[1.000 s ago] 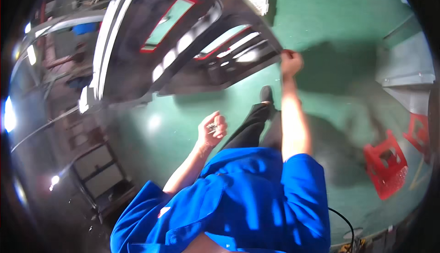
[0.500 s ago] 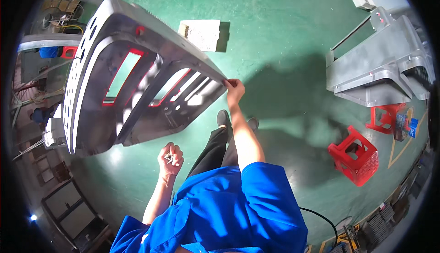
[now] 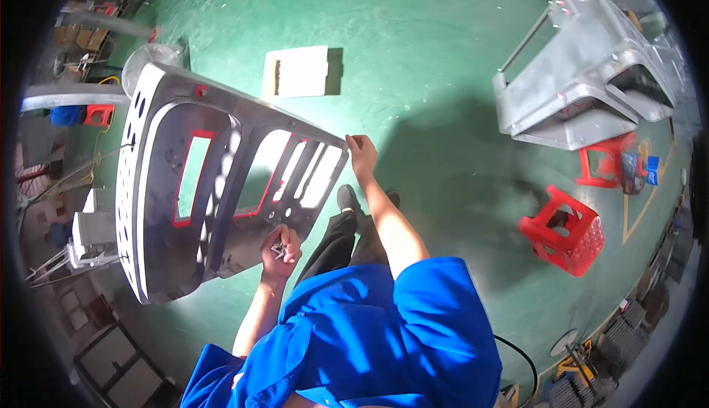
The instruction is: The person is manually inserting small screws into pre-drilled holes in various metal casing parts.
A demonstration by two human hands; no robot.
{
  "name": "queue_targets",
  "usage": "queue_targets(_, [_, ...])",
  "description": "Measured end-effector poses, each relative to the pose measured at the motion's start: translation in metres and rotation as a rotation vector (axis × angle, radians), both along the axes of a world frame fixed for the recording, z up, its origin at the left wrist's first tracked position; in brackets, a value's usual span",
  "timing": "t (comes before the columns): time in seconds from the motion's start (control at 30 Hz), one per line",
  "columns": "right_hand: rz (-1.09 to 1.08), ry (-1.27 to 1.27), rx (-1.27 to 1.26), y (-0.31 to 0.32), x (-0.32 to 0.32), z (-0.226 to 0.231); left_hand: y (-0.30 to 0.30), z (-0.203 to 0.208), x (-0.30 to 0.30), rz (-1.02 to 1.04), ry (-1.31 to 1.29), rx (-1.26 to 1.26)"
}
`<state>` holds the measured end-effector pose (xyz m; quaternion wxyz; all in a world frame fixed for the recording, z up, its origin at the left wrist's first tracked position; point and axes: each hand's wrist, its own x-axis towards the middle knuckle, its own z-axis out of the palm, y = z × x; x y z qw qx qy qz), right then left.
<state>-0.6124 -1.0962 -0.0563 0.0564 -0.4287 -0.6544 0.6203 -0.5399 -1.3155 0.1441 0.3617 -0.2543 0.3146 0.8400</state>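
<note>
Several metal pieces (image 3: 278, 248): unplaced, clutched in left hand (image 3: 276, 265)
Panel (image 3: 221, 205): right hand (image 3: 362, 158) pinching edge
Red edging (image 3: 202, 134): around openings already

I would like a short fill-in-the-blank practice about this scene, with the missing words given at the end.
1. The right hand touches the large panel, which has ____ edging around some openings.
2. The left hand holds small metallic pieces; the sleeve of that arm is ____.
3. On the right side of the picture, the number of visible red stools is ____.
4. The floor is coloured ____.

Missing words: red; blue; two; green.
</note>
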Motion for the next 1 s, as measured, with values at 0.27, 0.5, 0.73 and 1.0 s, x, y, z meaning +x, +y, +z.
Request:
queue_targets(0.27, [0.653, 0.535, 0.317, 0.001, 0.082, 0.238, 0.026, -0.038, -0.003, -0.249, -0.015, 0.102])
queue_targets(0.5, [0.997, 0.473, 1.012, 0.002, 0.138, 0.274, 0.093, -0.044, 0.021, -0.212, -0.127, 0.299])
queue_targets(0.73, [1.01, 0.396, 1.108, 0.02, 0.175, 0.29, 0.147, 0.027, 0.054, -0.227, -0.237, 0.054])
queue_targets(1.0, [1.047, 0.496, 1.222, 0.037, 0.202, 0.275, 0.167, -0.004, 0.093, -0.101, -0.352, 0.175])
